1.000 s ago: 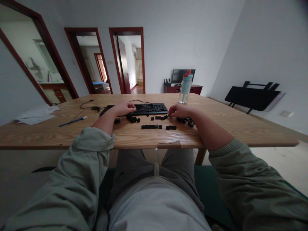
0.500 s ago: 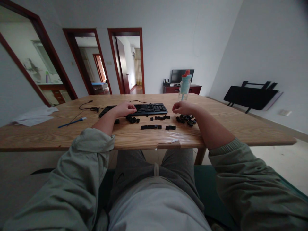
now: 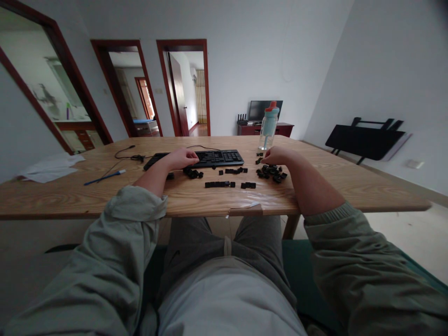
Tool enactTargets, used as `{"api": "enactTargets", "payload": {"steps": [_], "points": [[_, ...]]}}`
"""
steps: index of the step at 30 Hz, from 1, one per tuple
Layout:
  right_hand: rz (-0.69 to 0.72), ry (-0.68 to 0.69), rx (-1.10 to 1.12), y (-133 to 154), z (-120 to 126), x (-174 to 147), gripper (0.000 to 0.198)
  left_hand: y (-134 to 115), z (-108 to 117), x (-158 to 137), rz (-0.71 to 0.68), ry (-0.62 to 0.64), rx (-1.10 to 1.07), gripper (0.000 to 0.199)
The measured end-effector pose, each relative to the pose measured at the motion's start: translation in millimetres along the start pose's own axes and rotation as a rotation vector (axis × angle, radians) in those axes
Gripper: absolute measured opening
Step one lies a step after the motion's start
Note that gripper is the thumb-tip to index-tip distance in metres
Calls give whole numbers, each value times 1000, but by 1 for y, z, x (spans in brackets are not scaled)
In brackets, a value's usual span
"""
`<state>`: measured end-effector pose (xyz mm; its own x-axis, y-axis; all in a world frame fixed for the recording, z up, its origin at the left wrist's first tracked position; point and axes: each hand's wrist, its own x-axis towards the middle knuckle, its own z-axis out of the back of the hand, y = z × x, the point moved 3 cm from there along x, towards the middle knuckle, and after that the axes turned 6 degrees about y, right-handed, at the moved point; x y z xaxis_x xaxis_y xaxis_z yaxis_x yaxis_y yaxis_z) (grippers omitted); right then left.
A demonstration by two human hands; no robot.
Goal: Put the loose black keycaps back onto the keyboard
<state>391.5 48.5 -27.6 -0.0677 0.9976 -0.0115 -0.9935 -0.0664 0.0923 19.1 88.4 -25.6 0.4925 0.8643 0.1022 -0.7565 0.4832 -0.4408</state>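
A black keyboard point(image 3: 220, 158) lies across the far middle of the table. My left hand point(image 3: 182, 158) rests over its left part with the fingers curled together; whatever they hold, if anything, is hidden. At the keyboard's right, my right hand point(image 3: 279, 156) hovers by a pile of loose black keycaps point(image 3: 271, 173). Its fingers are pinched, pointing left, and their contents cannot be made out. Just beside these fingertips lies a single keycap point(image 3: 258, 161). Below my left hand is a smaller heap of keycaps point(image 3: 192, 173). Nearer me runs a row of keycaps point(image 3: 219, 185).
A clear bottle with a red lid point(image 3: 269, 125) stands behind my right hand. To the left lie a blue brush point(image 3: 105, 178), a black cable point(image 3: 138, 158) and white paper point(image 3: 52, 167). Brown tape point(image 3: 247, 211) covers part of the table's front edge.
My right hand has shifted to the right, from beside the keyboard toward the pile, uncovering keycaps near the bottle. My left hand has stayed in place.
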Motion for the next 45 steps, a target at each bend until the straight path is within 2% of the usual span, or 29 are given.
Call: {"api": "enactTargets", "payload": {"steps": [4, 6, 9, 12, 16, 20, 23, 26, 30, 32, 34, 41, 45], "points": [[32, 203, -14, 2, -9, 4, 23, 0, 0, 0, 3, 10, 15, 39], [56, 209, -4, 3, -11, 7, 21, 2, 0, 1, -3, 11, 18, 39], [77, 138, 70, 6, -9, 10, 22, 3, -1, 2, -20, 12, 14, 38], [164, 89, 186, 16, -5, 8, 23, 3, 0, 2, -16, 8, 29, 38], [312, 173, 269, 29, -9, 4, 21, 3, -1, 2, -7, 11, 12, 38], [357, 247, 276, 30, -17, 6, 21, 4, -2, 3, -8, 21, 0, 37], [353, 272, 281, 29, -19, 7, 22, 5, -2, 4, 1, 15, 15, 37], [325, 224, 285, 29, -16, 7, 25, 4, -2, 4, 6, 19, 16, 38], [128, 107, 197, 20, -9, 8, 27, 2, -1, 3, 2, 26, 36, 39], [27, 103, 105, 13, -8, 9, 26, 1, -1, 2, 1, 28, 35, 39], [-15, 121, 33, 8, -8, 9, 26, -1, -1, 1, 0, 29, 22, 38], [33, 231, 27, 6, -15, 9, 31, -1, -1, 0, 23, 15, 14, 40], [70, 245, 46, 10, -15, 11, 35, 1, -1, 1, -6, 8, 14, 38]]}}
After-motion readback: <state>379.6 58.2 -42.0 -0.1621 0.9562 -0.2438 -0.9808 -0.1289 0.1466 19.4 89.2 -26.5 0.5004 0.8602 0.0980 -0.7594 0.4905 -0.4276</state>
